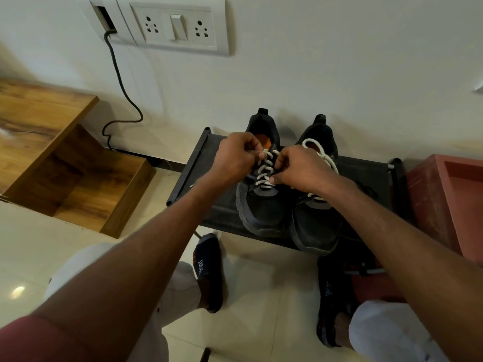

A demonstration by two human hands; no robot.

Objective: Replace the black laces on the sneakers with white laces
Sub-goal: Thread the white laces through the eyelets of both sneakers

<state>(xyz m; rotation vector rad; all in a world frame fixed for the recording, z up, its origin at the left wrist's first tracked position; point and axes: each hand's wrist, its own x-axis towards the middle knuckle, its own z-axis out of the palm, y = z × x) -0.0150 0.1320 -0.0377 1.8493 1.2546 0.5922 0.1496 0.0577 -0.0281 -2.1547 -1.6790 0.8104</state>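
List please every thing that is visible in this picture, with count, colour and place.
sneakers: two, black, side by side on the rack
white laces: threaded in both sneakers
rack: one, black, against the wall
socket panel: one, white, on the wall
cable: one, dark, hanging from the panel to the floor
wooden shelf: one, brown, at left
red box: one, at right
slippers: two, dark, on the person's feet
left hand: pinches the lace
right hand: pinches the lace
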